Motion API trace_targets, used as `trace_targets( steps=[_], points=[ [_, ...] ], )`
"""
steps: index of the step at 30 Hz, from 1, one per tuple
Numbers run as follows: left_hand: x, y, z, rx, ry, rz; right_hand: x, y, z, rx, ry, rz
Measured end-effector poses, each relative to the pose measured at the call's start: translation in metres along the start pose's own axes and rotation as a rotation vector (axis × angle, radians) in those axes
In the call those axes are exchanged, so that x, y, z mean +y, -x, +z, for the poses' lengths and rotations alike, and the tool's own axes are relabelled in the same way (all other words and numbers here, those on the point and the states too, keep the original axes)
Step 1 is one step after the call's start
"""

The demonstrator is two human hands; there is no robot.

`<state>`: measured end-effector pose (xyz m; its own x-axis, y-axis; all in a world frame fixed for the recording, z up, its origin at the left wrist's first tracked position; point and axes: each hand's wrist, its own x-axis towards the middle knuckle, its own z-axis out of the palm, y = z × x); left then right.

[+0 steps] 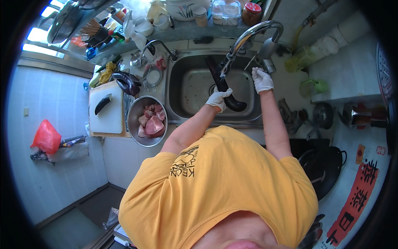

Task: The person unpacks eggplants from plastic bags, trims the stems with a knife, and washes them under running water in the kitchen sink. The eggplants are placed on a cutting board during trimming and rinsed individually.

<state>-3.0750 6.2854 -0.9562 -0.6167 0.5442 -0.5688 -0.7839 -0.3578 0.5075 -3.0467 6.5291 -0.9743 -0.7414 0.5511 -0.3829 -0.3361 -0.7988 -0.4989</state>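
Observation:
A long dark eggplant point(220, 81) lies at a slant over the stainless steel sink point(189, 90). My left hand point(219, 99), in a white glove, is closed around its lower part. Just above the eggplant is the spout of a chrome gooseneck faucet point(275, 26), with what looks like water running onto the skin. My right hand point(263, 81), gloved too, is at the sink's right rim with its fingers curled. Its fingertips are close to the faucet's thin lever point(249, 63); whether they touch or grip anything is unclear.
Left of the sink stands a metal bowl of raw meat point(153, 124). Beyond it, a white cutting board point(112, 121) bears a cut eggplant piece point(103, 104), with whole eggplants point(127, 82) behind. A smaller curved tap point(160, 42) rises at the back left. A black wok point(329, 171) sits at right.

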Motion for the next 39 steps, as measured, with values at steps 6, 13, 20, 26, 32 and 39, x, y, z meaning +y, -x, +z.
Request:
trace_targets(
  steps=[6, 13, 20, 26, 32, 39],
  points=[
    [0.002, -0.002, -0.019, -0.148, 0.051, 0.193, 0.01, 0.047, 0.033, -0.107, 0.23, 0.075],
    [0.015, 0.036, -0.005, 0.019, -0.033, 0.424, 0.069, 0.142, 0.076, -0.763, 1.663, -0.252],
    [0.034, 0.075, -0.019, 0.063, -0.462, 0.503, 0.101, 0.157, 0.076, -0.821, 1.704, -0.41],
    [0.061, 0.091, -0.025, 0.077, -0.462, 0.565, 0.121, 0.157, 0.099, -0.856, 1.714, -0.495],
    [0.113, 0.123, -0.036, 0.081, -0.236, 0.712, 0.138, 0.168, 0.139, -1.017, 1.527, -0.832],
    [0.292, 0.189, -0.117, 0.786, -0.934, 0.773, 0.144, 0.206, 0.2, -0.728, 1.365, -0.741]
  ],
)
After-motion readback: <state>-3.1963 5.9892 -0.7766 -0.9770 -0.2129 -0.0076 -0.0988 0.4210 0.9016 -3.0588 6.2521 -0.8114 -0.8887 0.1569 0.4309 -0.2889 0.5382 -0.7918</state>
